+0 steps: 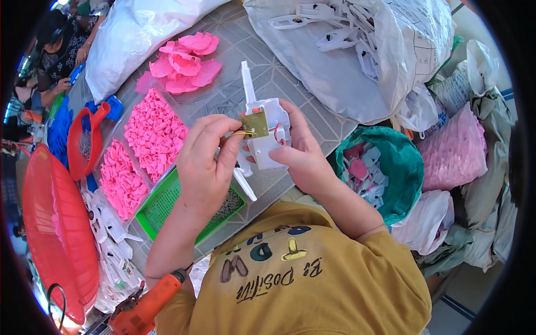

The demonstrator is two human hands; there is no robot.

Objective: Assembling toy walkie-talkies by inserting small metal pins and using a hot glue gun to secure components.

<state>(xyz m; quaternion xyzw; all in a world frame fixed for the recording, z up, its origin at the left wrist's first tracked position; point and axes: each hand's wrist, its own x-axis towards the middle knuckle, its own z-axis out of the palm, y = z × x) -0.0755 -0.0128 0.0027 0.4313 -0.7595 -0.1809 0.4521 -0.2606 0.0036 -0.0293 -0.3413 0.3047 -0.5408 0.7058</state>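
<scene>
My right hand (304, 153) is closed round a white plastic housing (268, 155) with a long narrow arm pointing away from me; the thumb presses on its near part. A small green circuit board (255, 123) lies over the housing, tilted. My left hand (206, 148) pinches the board's left edge, where yellow and dark wires (243, 133) run out by the fingertips. A red wire (278, 134) curls inside the housing at the right. Beneath my left hand, a white plastic piece (244, 184) rests near the table edge, partly hidden.
Pink plastic parts (156, 134) fill trays at left, beside a green basket (158, 204) with small metal pieces. An orange power tool (148, 304) is at lower left. A sack (312, 61) of white parts lies far right; a green-lined bin (405, 167) stands right. Another person (64, 50) sits far left.
</scene>
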